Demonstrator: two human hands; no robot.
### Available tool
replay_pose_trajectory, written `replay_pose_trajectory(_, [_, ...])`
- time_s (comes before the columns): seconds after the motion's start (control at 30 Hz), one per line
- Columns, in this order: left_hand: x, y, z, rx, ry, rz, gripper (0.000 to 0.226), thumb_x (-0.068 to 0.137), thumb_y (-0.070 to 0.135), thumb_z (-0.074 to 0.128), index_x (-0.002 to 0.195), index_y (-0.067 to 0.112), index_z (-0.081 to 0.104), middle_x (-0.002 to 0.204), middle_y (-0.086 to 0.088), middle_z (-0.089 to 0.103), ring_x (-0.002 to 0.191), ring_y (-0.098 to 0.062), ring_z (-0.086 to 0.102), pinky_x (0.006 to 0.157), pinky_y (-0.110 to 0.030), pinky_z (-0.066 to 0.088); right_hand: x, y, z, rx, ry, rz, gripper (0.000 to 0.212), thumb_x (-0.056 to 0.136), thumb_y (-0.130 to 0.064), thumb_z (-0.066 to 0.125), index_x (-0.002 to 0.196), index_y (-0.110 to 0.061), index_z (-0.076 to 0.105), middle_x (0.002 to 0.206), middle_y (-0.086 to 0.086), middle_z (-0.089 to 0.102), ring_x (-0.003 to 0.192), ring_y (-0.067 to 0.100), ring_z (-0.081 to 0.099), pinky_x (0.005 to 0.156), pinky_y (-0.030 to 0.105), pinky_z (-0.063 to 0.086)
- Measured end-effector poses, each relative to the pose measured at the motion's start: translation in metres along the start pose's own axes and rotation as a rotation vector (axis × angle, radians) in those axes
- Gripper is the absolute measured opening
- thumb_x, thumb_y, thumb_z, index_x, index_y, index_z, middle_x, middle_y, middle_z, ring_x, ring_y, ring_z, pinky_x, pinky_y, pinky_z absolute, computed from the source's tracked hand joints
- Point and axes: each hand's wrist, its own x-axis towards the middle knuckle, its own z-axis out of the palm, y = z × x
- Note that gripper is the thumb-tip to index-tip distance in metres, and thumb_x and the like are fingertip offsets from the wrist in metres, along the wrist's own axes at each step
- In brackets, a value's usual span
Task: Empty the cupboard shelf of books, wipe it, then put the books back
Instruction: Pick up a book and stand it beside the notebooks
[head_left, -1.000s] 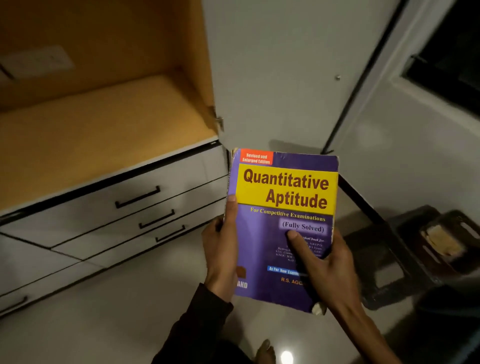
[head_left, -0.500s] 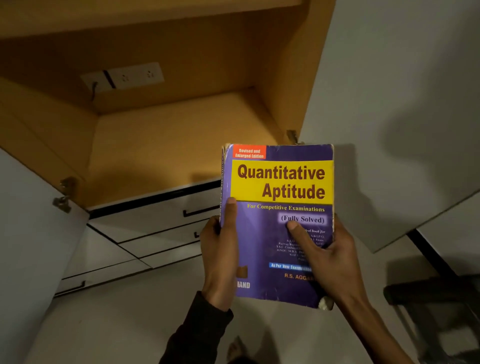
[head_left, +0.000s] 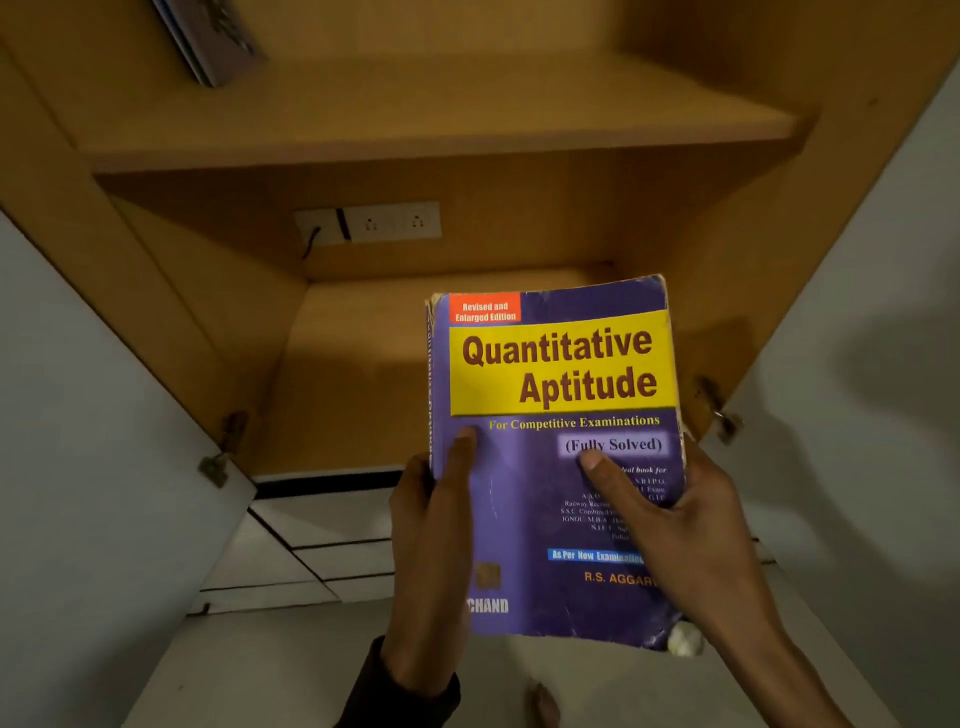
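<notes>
Book (head_left: 558, 457) in purple and yellow, titled "Quantitative Aptitude", is held upright with its front cover facing the camera, in front of the open cupboard and level with the lower shelf (head_left: 358, 374). Both hands grip it by its lower half. On the spine side the left hand (head_left: 431, 545) wraps the edge, its thumb lying flat up the cover and its fingers hidden behind. On the other side the right hand (head_left: 691, 525) clasps the edge, its thumb pressed across the cover just under the words "Fully Solved", the rest of its fingers out of sight behind. A dark sleeve (head_left: 405, 696) covers the left wrist, while the right forearm is bare. The book's corners look worn, and a small pale lump (head_left: 684, 640), which I cannot identify, sits at the lower right corner. Behind the book, the lower shelf shows bare wood, with a socket plate (head_left: 369, 223) on the back wall above it. An upper shelf (head_left: 441, 114) carries a second book (head_left: 213, 41) at its far left. White doors (head_left: 78, 467) stand open on both sides, and white drawers (head_left: 322, 545) sit beneath the cupboard.
</notes>
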Motion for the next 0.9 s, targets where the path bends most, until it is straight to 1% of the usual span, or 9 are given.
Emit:
replay_pose_trajectory(0.1, [0.022, 0.021, 0.011, -0.006, 0.063, 0.033, 0.011, 0.090, 0.030, 0.063, 0.096, 0.021, 0.065, 0.092, -0.003, 0.075, 0.079, -0.027, 0.073, 0.065, -0.039, 0.059, 0.039, -0.020, 0.008, -0.019, -0.053, -0.091, 0.021, 0.078, -0.029, 0.073, 0.097, -0.026, 0.064, 0.082, -0.018, 0.074, 0.072, 0.006, 0.072, 0.053, 0.017, 0.055])
replay_pose_trajectory(0.2, [0.046, 0.048, 0.024, -0.038, 0.122, 0.075, 0.010, 0.089, 0.033, 0.062, 0.098, 0.029, 0.061, 0.091, 0.005, 0.073, 0.071, -0.012, 0.072, 0.052, -0.028, 0.055, 0.079, -0.047, 0.017, -0.018, -0.119, -0.182, 0.022, 0.081, -0.027, 0.072, 0.101, -0.026, 0.065, 0.085, -0.019, 0.074, 0.074, 0.003, 0.072, 0.054, 0.016, 0.054])
replay_pose_trajectory(0.23, [0.054, 0.058, 0.028, -0.052, 0.134, 0.097, 0.011, 0.089, 0.033, 0.061, 0.099, 0.030, 0.061, 0.092, 0.006, 0.073, 0.071, -0.011, 0.071, 0.052, -0.026, 0.053, 0.093, -0.057, 0.021, -0.013, -0.146, -0.201, 0.023, 0.081, -0.028, 0.071, 0.102, -0.026, 0.064, 0.087, -0.017, 0.074, 0.075, 0.004, 0.072, 0.054, 0.018, 0.055])
replay_pose_trajectory(0.37, [0.086, 0.093, 0.039, -0.120, 0.156, 0.174, 0.020, 0.091, 0.030, 0.060, 0.109, 0.024, 0.065, 0.096, 0.001, 0.076, 0.078, -0.019, 0.073, 0.054, -0.030, 0.057, 0.144, -0.088, 0.038, -0.020, -0.229, -0.293, 0.020, 0.081, -0.033, 0.071, 0.099, -0.032, 0.065, 0.090, -0.014, 0.075, 0.080, 0.006, 0.072, 0.065, 0.034, 0.061])
replay_pose_trajectory(0.5, [0.118, 0.123, 0.038, -0.164, 0.194, 0.216, 0.027, 0.091, 0.029, 0.061, 0.115, 0.019, 0.066, 0.095, -0.002, 0.076, 0.074, -0.020, 0.074, 0.049, -0.029, 0.055, 0.182, -0.108, 0.062, -0.036, -0.284, -0.385, 0.021, 0.084, -0.031, 0.071, 0.104, -0.028, 0.068, 0.094, -0.014, 0.075, 0.086, 0.004, 0.071, 0.072, 0.038, 0.061])
replay_pose_trajectory(0.6, [0.142, 0.142, 0.033, -0.165, 0.179, 0.279, 0.024, 0.093, 0.029, 0.059, 0.113, 0.017, 0.067, 0.093, -0.003, 0.077, 0.065, -0.017, 0.072, 0.040, -0.025, 0.048, 0.210, -0.123, 0.082, -0.059, -0.327, -0.426, 0.017, 0.084, -0.037, 0.069, 0.099, -0.030, 0.067, 0.089, -0.017, 0.074, 0.081, 0.003, 0.071, 0.068, 0.034, 0.059])
replay_pose_trajectory(0.67, [0.157, 0.156, 0.028, -0.168, 0.159, 0.338, 0.024, 0.095, 0.027, 0.057, 0.113, 0.015, 0.067, 0.095, -0.003, 0.077, 0.070, -0.019, 0.074, 0.045, -0.026, 0.053, 0.228, -0.133, 0.097, -0.050, -0.370, -0.431, 0.020, 0.082, -0.040, 0.067, 0.099, -0.030, 0.065, 0.089, -0.017, 0.074, 0.080, 0.002, 0.071, 0.067, 0.030, 0.059])
replay_pose_trajectory(0.77, [0.187, 0.183, 0.019, -0.151, 0.127, 0.403, 0.024, 0.098, 0.023, 0.053, 0.116, 0.012, 0.066, 0.101, -0.006, 0.076, 0.082, -0.024, 0.074, 0.057, -0.030, 0.058, 0.259, -0.150, 0.126, -0.028, -0.400, -0.460, 0.026, 0.084, -0.035, 0.068, 0.106, -0.021, 0.065, 0.095, -0.009, 0.075, 0.084, 0.005, 0.071, 0.073, 0.031, 0.060])
replay_pose_trajectory(0.9, [0.236, 0.220, 0.004, -0.128, 0.124, 0.507, 0.028, 0.100, 0.021, 0.053, 0.120, 0.006, 0.062, 0.108, -0.009, 0.073, 0.097, -0.031, 0.071, 0.081, -0.051, 0.059, 0.301, -0.173, 0.165, -0.011, -0.382, -0.512, 0.023, 0.087, -0.026, 0.069, 0.107, -0.016, 0.067, 0.095, -0.008, 0.075, 0.085, 0.004, 0.071, 0.071, 0.021, 0.057])
